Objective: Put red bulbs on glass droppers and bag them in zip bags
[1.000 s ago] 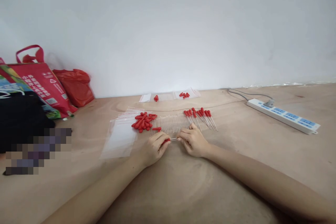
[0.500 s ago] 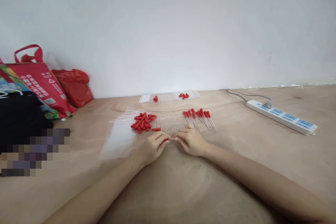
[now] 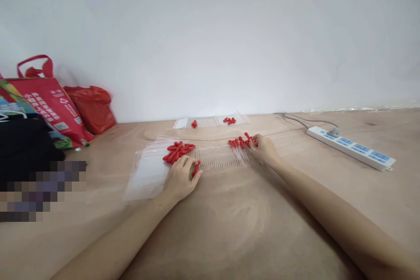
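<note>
My left hand (image 3: 182, 178) pinches a red rubber bulb (image 3: 196, 168) just in front of a heap of red bulbs (image 3: 177, 150). A row of thin clear tubes (image 3: 215, 156) lies side by side between my hands. At the right end of that row, my right hand (image 3: 260, 148) closes its fingertips at several red-capped tubes (image 3: 236, 143). One red bulb sticks up by those fingertips; exactly what they grip is partly hidden. Flat clear zip bags (image 3: 149, 175) lie left of the heap.
Farther back, more small bags (image 3: 180, 123) lie with red bulbs and tubes. A white power strip (image 3: 351, 148) with a plugged-in cable lies at the right. Red bags (image 3: 93, 107) and a black item (image 3: 29, 153) stand at the left, against the pale wall.
My hands have moved apart. The right one went right and back to the capped tubes; the left shifted slightly left and now has a bulb upright. The loose bulb beside the heap is no longer there.
</note>
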Action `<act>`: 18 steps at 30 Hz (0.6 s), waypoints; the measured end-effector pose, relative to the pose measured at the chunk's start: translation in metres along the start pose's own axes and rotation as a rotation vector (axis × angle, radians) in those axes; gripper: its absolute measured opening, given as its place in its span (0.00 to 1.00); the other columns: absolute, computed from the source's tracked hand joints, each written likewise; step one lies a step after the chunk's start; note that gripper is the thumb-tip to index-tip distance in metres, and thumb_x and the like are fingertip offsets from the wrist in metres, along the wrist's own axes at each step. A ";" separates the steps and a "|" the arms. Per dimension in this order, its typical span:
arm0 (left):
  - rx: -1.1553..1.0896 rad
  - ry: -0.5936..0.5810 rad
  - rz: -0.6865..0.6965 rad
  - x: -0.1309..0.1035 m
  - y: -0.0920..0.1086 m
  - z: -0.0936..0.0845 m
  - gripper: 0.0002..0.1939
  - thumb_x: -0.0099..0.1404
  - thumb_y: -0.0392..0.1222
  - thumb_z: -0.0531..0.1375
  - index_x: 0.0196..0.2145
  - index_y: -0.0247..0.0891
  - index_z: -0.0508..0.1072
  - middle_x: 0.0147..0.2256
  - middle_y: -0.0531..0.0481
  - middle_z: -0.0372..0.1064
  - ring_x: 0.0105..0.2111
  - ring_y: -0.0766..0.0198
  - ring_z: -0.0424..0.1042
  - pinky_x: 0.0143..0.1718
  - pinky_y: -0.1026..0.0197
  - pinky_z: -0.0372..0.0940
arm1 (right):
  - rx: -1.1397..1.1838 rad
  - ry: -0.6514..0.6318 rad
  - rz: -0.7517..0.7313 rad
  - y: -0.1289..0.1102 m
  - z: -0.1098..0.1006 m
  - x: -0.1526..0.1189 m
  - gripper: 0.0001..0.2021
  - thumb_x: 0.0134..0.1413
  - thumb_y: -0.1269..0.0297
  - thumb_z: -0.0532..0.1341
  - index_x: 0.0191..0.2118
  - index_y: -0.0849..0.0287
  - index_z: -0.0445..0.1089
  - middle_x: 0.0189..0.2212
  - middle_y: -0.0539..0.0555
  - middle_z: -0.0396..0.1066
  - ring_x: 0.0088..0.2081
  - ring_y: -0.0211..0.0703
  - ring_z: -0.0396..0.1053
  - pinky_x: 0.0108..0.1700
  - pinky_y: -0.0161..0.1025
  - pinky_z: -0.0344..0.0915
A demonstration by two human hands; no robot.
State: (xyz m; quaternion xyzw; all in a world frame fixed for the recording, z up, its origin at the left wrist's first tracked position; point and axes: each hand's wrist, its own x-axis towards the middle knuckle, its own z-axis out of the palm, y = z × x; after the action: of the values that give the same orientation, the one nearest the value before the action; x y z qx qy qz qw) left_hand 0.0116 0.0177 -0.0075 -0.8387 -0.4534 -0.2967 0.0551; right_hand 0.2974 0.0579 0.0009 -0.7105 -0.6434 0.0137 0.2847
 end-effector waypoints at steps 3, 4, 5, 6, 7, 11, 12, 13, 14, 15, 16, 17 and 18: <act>0.010 -0.039 -0.015 -0.001 -0.001 0.002 0.04 0.58 0.40 0.54 0.30 0.38 0.61 0.31 0.49 0.63 0.32 0.59 0.65 0.34 0.57 0.61 | -0.058 -0.035 0.005 0.001 0.006 -0.002 0.07 0.50 0.71 0.52 0.36 0.64 0.65 0.28 0.58 0.70 0.31 0.42 0.67 0.28 0.32 0.52; 0.013 -0.049 -0.020 -0.001 -0.001 0.002 0.04 0.58 0.40 0.53 0.29 0.38 0.61 0.30 0.49 0.64 0.32 0.59 0.65 0.34 0.57 0.60 | -0.080 -0.051 -0.001 0.001 0.007 -0.002 0.07 0.50 0.71 0.52 0.35 0.64 0.64 0.28 0.58 0.70 0.31 0.43 0.66 0.27 0.33 0.51; 0.017 -0.057 -0.024 -0.001 -0.001 0.002 0.04 0.59 0.40 0.53 0.29 0.38 0.61 0.30 0.50 0.64 0.31 0.60 0.66 0.33 0.57 0.60 | -0.101 -0.067 -0.011 0.001 0.009 -0.003 0.07 0.50 0.72 0.52 0.34 0.64 0.64 0.28 0.58 0.70 0.31 0.43 0.66 0.28 0.33 0.51; 0.021 -0.063 -0.027 -0.002 -0.001 0.002 0.04 0.59 0.40 0.53 0.29 0.38 0.61 0.29 0.50 0.65 0.30 0.60 0.66 0.32 0.58 0.59 | -0.121 -0.081 -0.023 0.001 0.011 -0.003 0.06 0.50 0.72 0.51 0.33 0.63 0.64 0.29 0.59 0.70 0.31 0.43 0.66 0.28 0.34 0.51; 0.026 -0.066 -0.028 -0.002 -0.001 0.002 0.05 0.59 0.41 0.53 0.30 0.38 0.61 0.28 0.51 0.65 0.29 0.60 0.66 0.32 0.58 0.59 | -0.140 -0.092 -0.036 0.001 0.012 -0.003 0.06 0.50 0.72 0.51 0.33 0.63 0.64 0.29 0.59 0.70 0.32 0.44 0.66 0.28 0.34 0.51; 0.046 -0.065 -0.032 -0.001 0.000 0.001 0.05 0.58 0.41 0.54 0.30 0.38 0.61 0.27 0.51 0.66 0.29 0.60 0.67 0.31 0.58 0.57 | -0.174 -0.095 -0.051 -0.001 0.013 -0.003 0.07 0.51 0.70 0.51 0.32 0.62 0.65 0.30 0.59 0.70 0.33 0.44 0.67 0.29 0.34 0.52; 0.049 -0.065 -0.034 -0.001 0.000 0.001 0.05 0.58 0.41 0.54 0.30 0.37 0.62 0.27 0.51 0.66 0.29 0.60 0.67 0.31 0.57 0.57 | -0.161 -0.093 -0.053 -0.002 0.013 -0.003 0.07 0.52 0.69 0.51 0.32 0.62 0.66 0.30 0.59 0.70 0.33 0.44 0.67 0.29 0.34 0.52; 0.051 -0.066 -0.036 -0.001 0.000 0.001 0.05 0.58 0.41 0.54 0.30 0.37 0.62 0.27 0.51 0.66 0.29 0.60 0.67 0.31 0.57 0.56 | -0.137 -0.093 -0.059 -0.003 0.012 -0.004 0.07 0.52 0.67 0.52 0.32 0.62 0.66 0.30 0.58 0.70 0.33 0.43 0.67 0.29 0.34 0.52; 0.052 -0.068 -0.036 -0.001 0.000 0.000 0.05 0.58 0.41 0.54 0.30 0.37 0.62 0.27 0.51 0.67 0.29 0.60 0.67 0.32 0.57 0.56 | -0.109 -0.095 -0.067 -0.004 0.012 -0.004 0.07 0.52 0.66 0.52 0.32 0.61 0.66 0.30 0.57 0.71 0.32 0.42 0.67 0.30 0.34 0.53; 0.053 -0.068 -0.036 -0.002 0.000 0.000 0.05 0.58 0.41 0.54 0.30 0.37 0.62 0.27 0.51 0.67 0.29 0.60 0.67 0.32 0.57 0.56 | -0.085 -0.101 -0.077 -0.005 0.012 -0.004 0.07 0.51 0.66 0.53 0.31 0.61 0.66 0.30 0.56 0.71 0.32 0.41 0.67 0.30 0.33 0.53; 0.054 -0.068 -0.035 -0.002 0.000 0.000 0.05 0.58 0.41 0.54 0.30 0.37 0.62 0.27 0.51 0.67 0.29 0.60 0.67 0.32 0.58 0.56 | -0.070 -0.111 -0.089 -0.006 0.012 -0.005 0.07 0.50 0.66 0.53 0.31 0.61 0.67 0.29 0.55 0.71 0.31 0.40 0.67 0.30 0.33 0.53; 0.055 -0.066 -0.034 -0.002 0.000 0.000 0.05 0.58 0.41 0.54 0.30 0.37 0.62 0.27 0.51 0.67 0.29 0.60 0.67 0.32 0.58 0.56 | -0.064 -0.126 -0.101 -0.007 0.012 -0.005 0.07 0.50 0.66 0.54 0.31 0.61 0.67 0.28 0.54 0.71 0.31 0.40 0.66 0.30 0.33 0.53; 0.057 -0.065 -0.034 -0.002 0.000 0.000 0.05 0.58 0.41 0.54 0.30 0.37 0.62 0.27 0.51 0.67 0.29 0.60 0.67 0.31 0.58 0.56 | -0.067 -0.145 -0.113 -0.007 0.012 -0.005 0.07 0.49 0.67 0.54 0.31 0.60 0.68 0.28 0.53 0.71 0.30 0.39 0.66 0.30 0.32 0.54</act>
State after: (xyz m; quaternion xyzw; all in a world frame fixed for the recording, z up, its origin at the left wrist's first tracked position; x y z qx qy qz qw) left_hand 0.0110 0.0165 -0.0086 -0.8381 -0.4774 -0.2573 0.0591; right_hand 0.2855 0.0579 -0.0080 -0.6792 -0.7015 0.0275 0.2141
